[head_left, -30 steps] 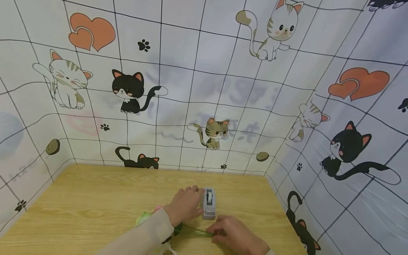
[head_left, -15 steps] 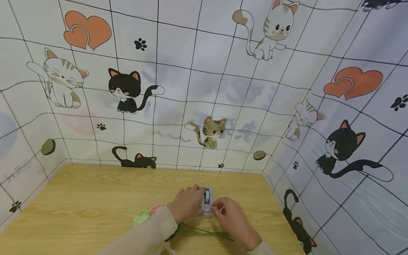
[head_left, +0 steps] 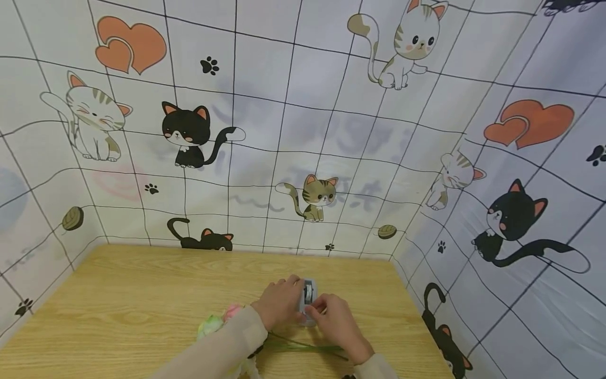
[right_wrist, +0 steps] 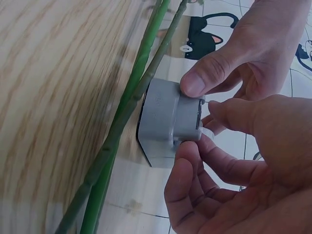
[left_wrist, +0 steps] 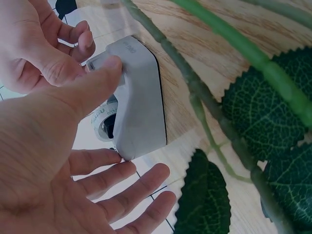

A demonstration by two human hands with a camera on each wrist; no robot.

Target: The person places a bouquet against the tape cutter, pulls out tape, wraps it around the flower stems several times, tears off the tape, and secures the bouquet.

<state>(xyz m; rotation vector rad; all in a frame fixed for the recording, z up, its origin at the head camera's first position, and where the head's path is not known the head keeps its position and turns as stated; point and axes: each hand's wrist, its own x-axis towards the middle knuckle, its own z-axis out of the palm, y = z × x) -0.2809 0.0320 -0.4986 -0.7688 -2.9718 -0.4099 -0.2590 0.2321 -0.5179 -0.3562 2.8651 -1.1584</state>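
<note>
A grey tape dispenser (head_left: 310,321) (left_wrist: 141,102) (right_wrist: 158,114) rests on the table between both hands. My left hand (head_left: 279,304) (left_wrist: 39,146) grips it, thumb on the cutter end and fingertips at the other end. At the cutter, my right hand (head_left: 338,323) (right_wrist: 278,165) has thumb and forefinger close together on a small translucent piece of tape (right_wrist: 207,131), partly hidden by the fingers. The tape roll (left_wrist: 103,122) shows inside the dispenser. Green stems (head_left: 307,346) (right_wrist: 109,146) lie on the table just below the hands.
A pink flower (head_left: 232,311) and a pale green one (head_left: 210,325) lie left of my left sleeve. Dark green leaves (left_wrist: 258,102) are close to the stems. The wooden table (head_left: 142,295) meets cloth walls (head_left: 265,126) printed with cats.
My right hand has let go of the stems and moved up to the dispenser, then left onto its cutter end. The left hand remains on the dispenser.
</note>
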